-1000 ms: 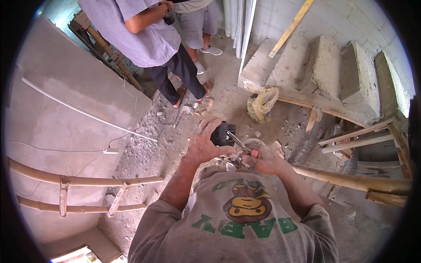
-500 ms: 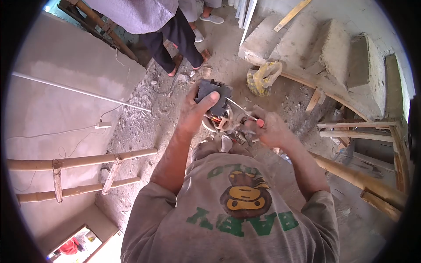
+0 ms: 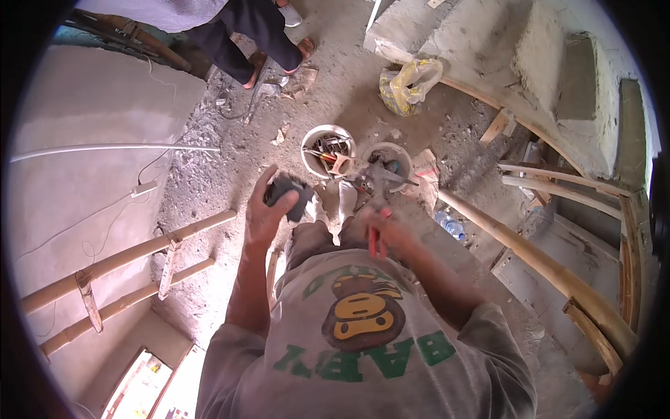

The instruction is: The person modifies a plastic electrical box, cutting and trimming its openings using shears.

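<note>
My left hand (image 3: pixel 264 213) is closed around a dark grey squarish box (image 3: pixel 289 197) that resembles an electrical wall box, its thumb across the front. Close to my shirt, my right hand (image 3: pixel 392 236) grips a red-handled tool (image 3: pixel 373 241). Two red handle ends show, like those of pliers, but motion blurs the head. Beyond my hands stands a white bucket (image 3: pixel 304 151) with assorted hand tools inside. A second bucket (image 3: pixel 410 159) is beside it, holding things too blurred to name. What looks like a saw with a pale handle (image 3: pixel 341 165) lies across the buckets.
A yellow-and-clear plastic bag (image 3: pixel 410 87) sits near concrete steps (image 3: pixel 481 42). Bamboo poles (image 3: pixel 516 237) run along the right, and a bamboo ladder (image 3: pixel 139 262) leans left. Another person's legs (image 3: pixel 244 35) are at top left. A water bottle (image 3: pixel 450 225) lies on the rubble-strewn floor.
My left hand has moved left and down with the box. My right hand has come down toward my body with the red-handled tool. Both buckets now show clearly between my hands.
</note>
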### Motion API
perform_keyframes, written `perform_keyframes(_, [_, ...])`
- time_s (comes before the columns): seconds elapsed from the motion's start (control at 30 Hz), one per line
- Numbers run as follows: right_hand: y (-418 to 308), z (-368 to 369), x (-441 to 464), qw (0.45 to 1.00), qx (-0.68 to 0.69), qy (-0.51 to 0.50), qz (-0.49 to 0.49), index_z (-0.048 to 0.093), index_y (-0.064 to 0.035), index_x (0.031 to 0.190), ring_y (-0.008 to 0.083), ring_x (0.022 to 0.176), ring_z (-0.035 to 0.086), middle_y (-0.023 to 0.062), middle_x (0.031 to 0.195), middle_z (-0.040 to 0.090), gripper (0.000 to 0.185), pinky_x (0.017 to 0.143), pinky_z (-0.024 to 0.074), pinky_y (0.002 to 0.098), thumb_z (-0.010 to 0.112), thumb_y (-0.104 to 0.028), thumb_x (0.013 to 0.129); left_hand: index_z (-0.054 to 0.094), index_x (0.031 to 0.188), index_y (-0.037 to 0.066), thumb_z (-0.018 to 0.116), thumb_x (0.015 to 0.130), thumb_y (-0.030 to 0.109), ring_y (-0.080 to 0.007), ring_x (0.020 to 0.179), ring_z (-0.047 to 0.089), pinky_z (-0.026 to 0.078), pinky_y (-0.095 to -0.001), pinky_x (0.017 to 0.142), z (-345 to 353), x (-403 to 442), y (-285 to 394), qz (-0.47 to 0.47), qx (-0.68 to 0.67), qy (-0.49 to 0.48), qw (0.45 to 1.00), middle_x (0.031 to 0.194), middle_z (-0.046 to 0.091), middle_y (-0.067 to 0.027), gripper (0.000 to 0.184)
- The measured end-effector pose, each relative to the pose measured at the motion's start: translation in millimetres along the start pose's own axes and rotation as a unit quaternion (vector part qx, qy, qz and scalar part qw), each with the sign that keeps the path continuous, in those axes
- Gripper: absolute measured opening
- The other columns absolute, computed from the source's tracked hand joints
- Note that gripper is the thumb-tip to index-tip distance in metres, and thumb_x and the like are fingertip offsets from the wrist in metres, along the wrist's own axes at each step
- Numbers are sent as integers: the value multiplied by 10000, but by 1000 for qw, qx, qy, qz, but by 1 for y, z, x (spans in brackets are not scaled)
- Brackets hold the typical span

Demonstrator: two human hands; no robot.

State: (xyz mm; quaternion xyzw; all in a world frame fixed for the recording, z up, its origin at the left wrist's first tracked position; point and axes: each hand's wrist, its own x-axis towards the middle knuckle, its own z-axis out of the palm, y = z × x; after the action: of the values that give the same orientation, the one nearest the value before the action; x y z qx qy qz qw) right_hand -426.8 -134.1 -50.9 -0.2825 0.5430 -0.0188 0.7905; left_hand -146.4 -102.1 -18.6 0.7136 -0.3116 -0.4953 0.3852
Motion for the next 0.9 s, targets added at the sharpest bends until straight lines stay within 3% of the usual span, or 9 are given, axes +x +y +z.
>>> perform_keyframes(0.03, [11, 11, 6, 999, 18, -39, 19, 609, -53, 721, 150, 383, 473, 45, 519, 542, 389, 388, 354, 302, 615, -390, 914, 444, 1397, 5, 793, 771, 310, -206, 1018, 599, 485, -336, 897, -1, -7, -11, -48, 9, 0, 999, 1109, 617, -142, 780])
perform_keyframes(0.2, [31, 49, 5, 997, -57, -43, 12, 578, -61, 800, 104, 444, 488, 9, 578, 547, 299, 420, 373, 280, 617, -337, 908, 491, 1291, 14, 775, 784, 161, -185, 1004, 601, 500, -330, 887, -20, -27, -40, -94, -60, -35, 993, 1090, 620, -124, 599])
perform_keyframes(0.33, [32, 60, 27, 993, -56, -106, 10, 555, -73, 829, 68, 536, 512, -8, 643, 563, 267, 474, 391, 252, 621, -318, 913, 451, 1267, 30, 776, 771, 93, -161, 1010, 589, 496, -314, 892, -29, -36, -52, -66, -72, -7, 995, 1108, 609, -100, 597])
perform_keyframes(0.43, [29, 80, 48, 989, 54, -103, -91, 533, -74, 872, 62, 572, 529, -11, 641, 545, 241, 503, 423, 249, 616, -294, 929, 439, 1228, 37, 782, 763, 86, -153, 1006, 581, 496, -314, 888, -18, -42, -57, -73, -104, -36, 991, 1104, 595, -88, 581])
perform_keyframes(0.53, [12, 94, 46, 989, 97, -27, -106, 540, -70, 877, 83, 527, 538, 9, 621, 550, 201, 554, 468, 238, 603, -249, 945, 423, 1198, 31, 797, 751, 128, -137, 973, 550, 478, -302, 881, -3, -50, -68, -67, -67, -45, 994, 1076, 568, -77, 591])
perform_keyframes(0.63, [10, 87, 42, 991, 113, -36, -67, 536, -62, 885, 87, 494, 525, 18, 649, 560, 200, 549, 478, 229, 606, -238, 950, 460, 1191, 18, 743, 822, 218, -119, 931, 532, 448, -275, 855, -10, -49, -80, -64, -87, -84, 991, 1050, 571, -59, 507])
perform_keyframes(0.77, [-2, 94, 36, 992, 92, -7, -88, 515, -59, 907, 80, 521, 529, 12, 657, 551, 165, 535, 464, 226, 618, -185, 932, 577, 1120, -3, 610, 941, 280, -92, 886, 516, 417, -247, 819, -18, -45, -63, -172, -164, -156, 959, 968, 591, -17, 337])
perform_keyframes(0.8, [-3, 93, 39, 993, 67, -18, -100, 508, -66, 919, 75, 538, 519, 7, 680, 548, 157, 531, 455, 229, 625, -171, 924, 644, 1091, -9, 561, 977, 239, -76, 903, 522, 419, -244, 828, -22, -43, -62, -165, -124, -164, 965, 945, 614, -2, 286])
perform_keyframes(0.9, [-1, 105, 49, 994, 1, -14, -111, 509, -59, 917, 104, 583, 531, 26, 703, 546, 175, 554, 454, 267, 652, -153, 887, 633, 1169, -19, 581, 964, 238, -72, 922, 530, 422, -246, 832, -45, -34, -67, -172, -130, -235, 948, 1002, 629, -13, 333])
